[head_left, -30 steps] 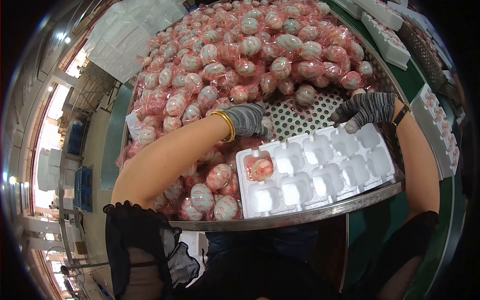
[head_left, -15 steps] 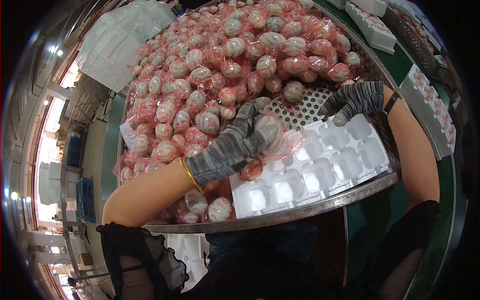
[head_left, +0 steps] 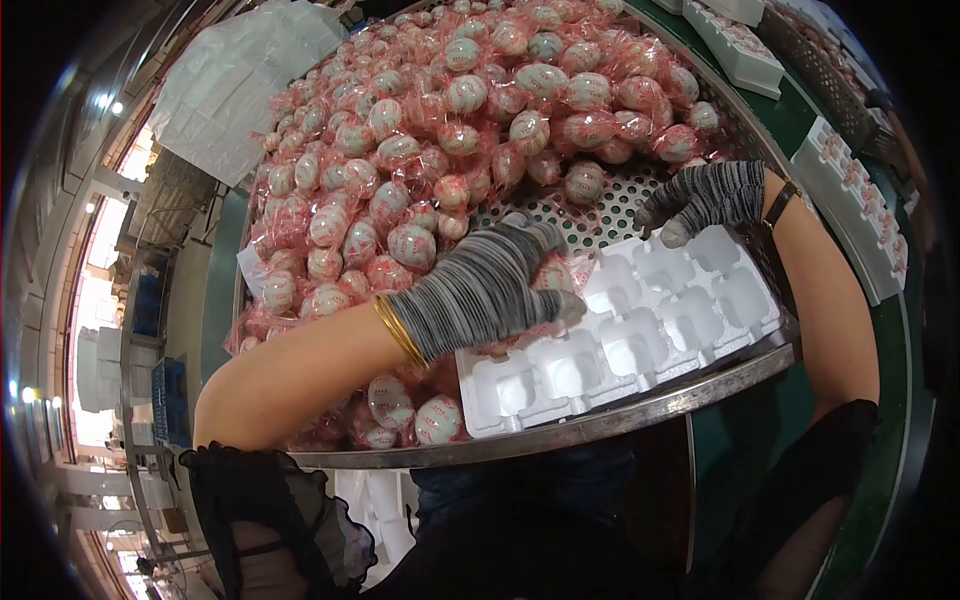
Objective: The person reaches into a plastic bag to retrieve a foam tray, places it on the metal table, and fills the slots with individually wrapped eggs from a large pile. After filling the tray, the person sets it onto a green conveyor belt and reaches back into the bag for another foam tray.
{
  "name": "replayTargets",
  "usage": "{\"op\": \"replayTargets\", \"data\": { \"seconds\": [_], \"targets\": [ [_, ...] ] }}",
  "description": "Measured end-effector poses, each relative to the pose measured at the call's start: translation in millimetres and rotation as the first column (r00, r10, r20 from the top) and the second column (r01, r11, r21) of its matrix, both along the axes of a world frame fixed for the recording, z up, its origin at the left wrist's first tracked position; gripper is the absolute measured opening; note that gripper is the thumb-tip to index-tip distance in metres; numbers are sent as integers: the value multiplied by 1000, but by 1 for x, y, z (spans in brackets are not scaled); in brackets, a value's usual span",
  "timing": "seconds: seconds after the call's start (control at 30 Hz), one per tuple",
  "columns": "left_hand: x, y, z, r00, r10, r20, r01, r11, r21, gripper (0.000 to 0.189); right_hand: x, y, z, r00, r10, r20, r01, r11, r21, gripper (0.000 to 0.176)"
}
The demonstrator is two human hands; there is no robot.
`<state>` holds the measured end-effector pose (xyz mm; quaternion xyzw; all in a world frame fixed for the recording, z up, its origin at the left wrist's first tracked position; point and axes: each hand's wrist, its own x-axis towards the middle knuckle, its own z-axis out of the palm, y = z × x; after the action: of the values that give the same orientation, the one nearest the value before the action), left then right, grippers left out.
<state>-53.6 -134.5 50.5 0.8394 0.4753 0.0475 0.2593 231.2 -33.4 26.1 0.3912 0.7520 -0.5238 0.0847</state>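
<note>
My left hand [head_left: 485, 290], in a grey striped knit glove, curls around an egg [head_left: 553, 274] in clear red-printed plastic wrap, partly hidden by the thumb and fingers. It is over the left back corner of a white foam tray [head_left: 640, 385], whose visible square cups are bare. My right hand [head_left: 705, 200], gloved alike, bends its fingers and thumb onto the tray's far edge. A large heap of wrapped eggs [head_left: 410, 245] fills the metal bin to the left and behind.
The bin has a perforated metal floor [head_left: 604, 213] and a steel front rim [head_left: 600, 412]. Filled foam trays [head_left: 850, 215] stand on a green surface [head_left: 775, 113] at the right. White plastic sheeting [head_left: 240, 85] covers something at the back left.
My left hand has turned palm-down and moved slightly right with the wrapped egg, now more hidden. The right hand stays at the tray edge. The view has shifted slightly.
</note>
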Motion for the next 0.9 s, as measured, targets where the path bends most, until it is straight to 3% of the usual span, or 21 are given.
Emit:
{"op": "replayTargets", "data": {
  "seconds": [0.03,0.07,0.2,0.3,0.4,0.47,0.63,0.73,0.8,0.83,0.9],
  "targets": [
    [4,-5,-1,1000,-10,11,10,1000,24,43,0,1,-2,999,43,5,-43,999,29,69],
    [3,-12,-7,998,-55,-15,57,985,161,43,0,2,-4,996,84,8,-85,995,59,68],
    [-2,-17,3,990,-126,68,117,986,119,40,-2,0,3,996,90,27,-91,995,51,67],
    [-7,-8,7,984,-181,3,180,983,38,40,-3,0,4,994,82,74,-85,996,39,70],
    [-14,11,18,959,-261,-107,239,954,-183,39,-1,-1,2,996,90,10,-90,995,39,70],
    [-7,13,28,933,-327,-149,287,928,-240,36,-3,-1,4,996,83,39,-85,995,57,69],
    [16,0,21,851,-422,-314,447,895,9,28,-3,-1,4,996,72,52,-73,997,25,73],
    [6,0,-1,801,-504,-322,586,770,251,27,-3,0,-2,997,68,32,-67,998,-18,77],
    [6,0,3,815,-477,-331,558,800,220,26,-3,0,2,995,82,50,-83,996,16,79],
    [16,-4,26,858,-387,-337,441,892,99,24,-2,1,4,996,74,59,-75,997,25,79],
    [19,-8,36,899,-310,-310,328,944,8,20,-2,0,2,995,68,71,-70,997,20,79]
  ]
}}
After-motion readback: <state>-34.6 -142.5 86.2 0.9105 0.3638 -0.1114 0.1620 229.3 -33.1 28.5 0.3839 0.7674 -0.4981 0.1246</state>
